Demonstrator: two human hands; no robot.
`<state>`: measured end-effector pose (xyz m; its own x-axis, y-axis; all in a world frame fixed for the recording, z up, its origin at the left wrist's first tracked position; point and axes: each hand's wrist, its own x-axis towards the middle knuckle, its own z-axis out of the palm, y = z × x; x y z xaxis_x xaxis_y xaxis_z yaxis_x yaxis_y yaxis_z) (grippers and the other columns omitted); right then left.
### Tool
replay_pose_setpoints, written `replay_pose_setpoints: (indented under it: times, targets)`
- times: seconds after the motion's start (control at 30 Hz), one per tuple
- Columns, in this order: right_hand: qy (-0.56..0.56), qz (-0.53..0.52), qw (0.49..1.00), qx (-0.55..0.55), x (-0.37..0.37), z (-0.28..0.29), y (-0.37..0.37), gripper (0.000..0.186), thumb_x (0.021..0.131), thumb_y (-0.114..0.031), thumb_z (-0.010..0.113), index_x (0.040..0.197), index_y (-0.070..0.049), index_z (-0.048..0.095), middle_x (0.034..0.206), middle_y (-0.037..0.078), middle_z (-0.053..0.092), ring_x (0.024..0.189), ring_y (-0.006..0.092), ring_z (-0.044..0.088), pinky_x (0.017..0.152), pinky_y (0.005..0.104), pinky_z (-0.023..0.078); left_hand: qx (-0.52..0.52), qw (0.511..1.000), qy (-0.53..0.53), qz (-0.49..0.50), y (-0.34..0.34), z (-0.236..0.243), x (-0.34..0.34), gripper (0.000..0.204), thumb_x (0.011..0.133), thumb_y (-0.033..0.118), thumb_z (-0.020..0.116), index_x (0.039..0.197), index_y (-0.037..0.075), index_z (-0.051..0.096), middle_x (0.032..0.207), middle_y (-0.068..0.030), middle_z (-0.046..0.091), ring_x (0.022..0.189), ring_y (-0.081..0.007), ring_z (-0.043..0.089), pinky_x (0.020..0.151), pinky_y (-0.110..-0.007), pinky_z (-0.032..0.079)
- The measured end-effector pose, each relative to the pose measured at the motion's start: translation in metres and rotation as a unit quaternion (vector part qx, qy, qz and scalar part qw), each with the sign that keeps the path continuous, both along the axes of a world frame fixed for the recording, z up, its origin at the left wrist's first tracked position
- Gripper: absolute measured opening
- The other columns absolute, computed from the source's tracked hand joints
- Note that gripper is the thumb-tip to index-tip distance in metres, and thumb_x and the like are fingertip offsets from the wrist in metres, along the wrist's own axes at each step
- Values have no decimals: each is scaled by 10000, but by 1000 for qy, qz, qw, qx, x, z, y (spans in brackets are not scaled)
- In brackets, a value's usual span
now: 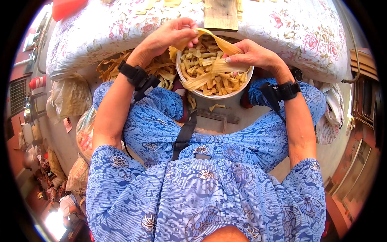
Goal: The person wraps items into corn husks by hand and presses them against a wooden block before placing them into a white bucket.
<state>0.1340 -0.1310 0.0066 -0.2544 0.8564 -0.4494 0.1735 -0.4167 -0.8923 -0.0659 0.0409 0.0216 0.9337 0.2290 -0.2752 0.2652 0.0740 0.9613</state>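
Note:
A long, pale yellow strip of dried leaf (pixel 219 42), much like corn husk, stretches between my two hands above a bucket. My left hand (pixel 177 33) pinches its left end, fingertips pressed together. My right hand (pixel 254 56) grips the other end between thumb and fingers, and a wide loose part of a strip (pixel 223 67) hangs below it over the bucket. The round, light-rimmed bucket (pixel 218 96) stands between my knees and holds many small folded yellow pieces (pixel 225 84). Part of its far rim is hidden by the strip and the table cover.
A table with a white floral cover (pixel 133 28) is just beyond the bucket, with a wooden board (pixel 221 15) on it. More dried leaves (pixel 161 69) lie left of the bucket. A few pieces (pixel 217 107) are on the floor. Plastic bags (pixel 72 94) stand farther left.

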Motion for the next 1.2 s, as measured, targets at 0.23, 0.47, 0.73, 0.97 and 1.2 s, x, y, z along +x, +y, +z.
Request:
replay_pose_setpoints:
  times: [0.23,0.47,0.73,0.97,1.2]
  targets:
    - [17,-83,991,99,-7,23,12,256,855,-221,564,975,-3,627,875,15,626,806,65,547,757,211,445,143,989,-42,23,23,56,-22,162,867,198,547,975,78,545,754,17,565,680,-58,521,659,-183,434]
    - [89,-95,978,162,-10,44,13,275,871,-265,529,911,-6,613,771,43,618,708,73,561,661,197,463,190,965,-62,170,6,118,-33,161,816,160,609,935,58,570,711,9,571,620,-47,505,549,-165,399]
    - [293,-125,939,127,-27,54,20,507,870,-390,496,1144,36,485,982,145,591,810,129,600,694,243,514,194,924,-293,152,-1,138,-35,144,817,94,585,949,44,557,856,-45,593,788,-129,563,700,-242,451]
    - [48,-148,923,352,-81,69,46,318,775,-203,659,1052,-63,592,958,30,610,843,104,548,765,260,448,-75,908,-411,14,-34,142,-6,103,861,119,526,930,71,467,891,-116,570,862,-239,574,791,-364,470]
    - [-1,-141,956,257,-23,49,37,210,851,-213,570,847,-14,637,609,-4,563,531,41,478,493,191,397,58,906,-359,215,20,128,-62,114,865,129,526,961,76,557,871,-36,628,889,-121,579,805,-227,442]
